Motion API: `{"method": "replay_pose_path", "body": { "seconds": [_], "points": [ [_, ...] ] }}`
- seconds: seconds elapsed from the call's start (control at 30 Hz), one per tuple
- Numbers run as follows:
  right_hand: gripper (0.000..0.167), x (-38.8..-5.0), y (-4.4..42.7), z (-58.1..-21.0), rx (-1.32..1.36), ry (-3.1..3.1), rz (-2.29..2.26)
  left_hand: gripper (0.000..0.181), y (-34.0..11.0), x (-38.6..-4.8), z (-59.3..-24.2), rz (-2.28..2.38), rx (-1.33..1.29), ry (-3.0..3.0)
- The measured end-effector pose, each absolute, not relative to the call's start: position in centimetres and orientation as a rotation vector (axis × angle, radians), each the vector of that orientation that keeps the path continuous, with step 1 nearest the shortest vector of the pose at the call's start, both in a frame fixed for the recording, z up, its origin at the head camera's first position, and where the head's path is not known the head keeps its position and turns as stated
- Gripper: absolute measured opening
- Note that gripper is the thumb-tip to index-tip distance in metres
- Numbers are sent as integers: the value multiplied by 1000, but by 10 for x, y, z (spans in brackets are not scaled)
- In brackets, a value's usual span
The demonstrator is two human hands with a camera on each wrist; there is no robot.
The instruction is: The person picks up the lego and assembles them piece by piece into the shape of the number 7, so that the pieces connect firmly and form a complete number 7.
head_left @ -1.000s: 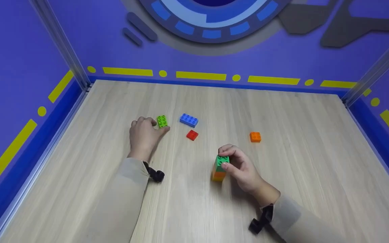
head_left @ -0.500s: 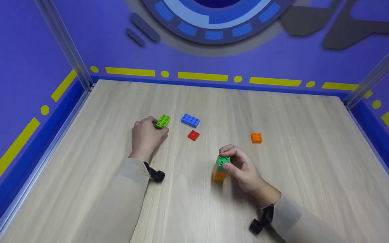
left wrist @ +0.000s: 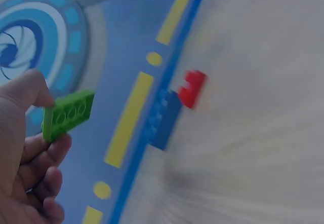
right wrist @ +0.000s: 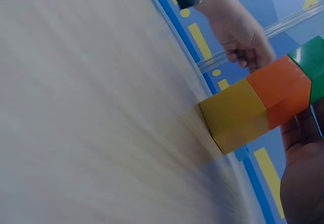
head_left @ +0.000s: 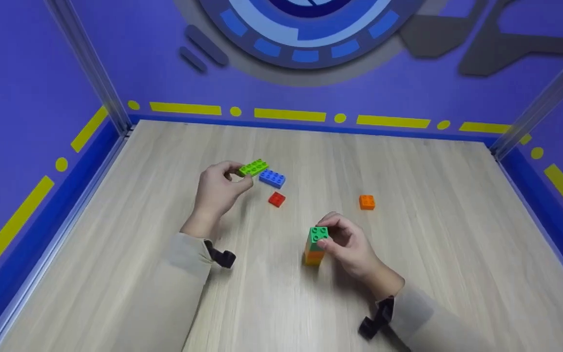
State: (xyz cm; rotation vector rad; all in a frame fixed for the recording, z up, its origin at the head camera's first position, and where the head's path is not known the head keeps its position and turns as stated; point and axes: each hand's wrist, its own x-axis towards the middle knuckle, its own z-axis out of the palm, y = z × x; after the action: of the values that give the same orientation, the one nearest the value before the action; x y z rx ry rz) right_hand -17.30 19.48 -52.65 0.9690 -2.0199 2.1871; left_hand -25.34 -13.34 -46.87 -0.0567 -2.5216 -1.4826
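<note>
Between thumb and fingers, my left hand (head_left: 219, 189) pinches a lime green toy building brick (head_left: 253, 167) by one end. The left wrist view shows this brick (left wrist: 73, 113) tilted, its hollow underside facing the camera and its far end free. My right hand (head_left: 352, 247) grips the top of a small upright tower. Its layers are a green brick (head_left: 318, 234), an orange brick (right wrist: 281, 89) and a yellow brick (right wrist: 235, 115) at the bottom, which stands on the table. Just beyond the left fingertips in the head view lies a blue brick (head_left: 272, 179).
A flat red brick (head_left: 276, 199) lies in front of the blue one. Further right sits a loose orange brick (head_left: 367, 202). Blue-purple panels (head_left: 301, 93) wall in the wooden table (head_left: 433, 234) at the back and both sides.
My left hand has picked the lime green brick up off the table, turned it and carried it rightward, close to the blue brick. My right hand keeps holding the tower in place.
</note>
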Motion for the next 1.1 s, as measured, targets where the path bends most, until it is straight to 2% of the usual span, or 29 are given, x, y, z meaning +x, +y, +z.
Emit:
{"method": "replay_pose_path", "body": {
  "seconds": [0.33, 0.53, 0.73, 1.1],
  "points": [
    [26, -175, 195, -528, 980, -2034, 2150, 29, -117, -209, -426, -1586, -503, -2422],
    [37, -173, 198, -526, 877, -2085, 2149, 31, -106, -196, -412, -1486, -786, -2406],
    [45, -170, 200, -522, 770, -2141, 2146, 33, -97, -194, -415, -1425, -920, -2454],
    [43, -169, 201, -523, 844, -2132, 2127, 30, -90, -197, -432, -1437, -1063, -2567]
  ]
}}
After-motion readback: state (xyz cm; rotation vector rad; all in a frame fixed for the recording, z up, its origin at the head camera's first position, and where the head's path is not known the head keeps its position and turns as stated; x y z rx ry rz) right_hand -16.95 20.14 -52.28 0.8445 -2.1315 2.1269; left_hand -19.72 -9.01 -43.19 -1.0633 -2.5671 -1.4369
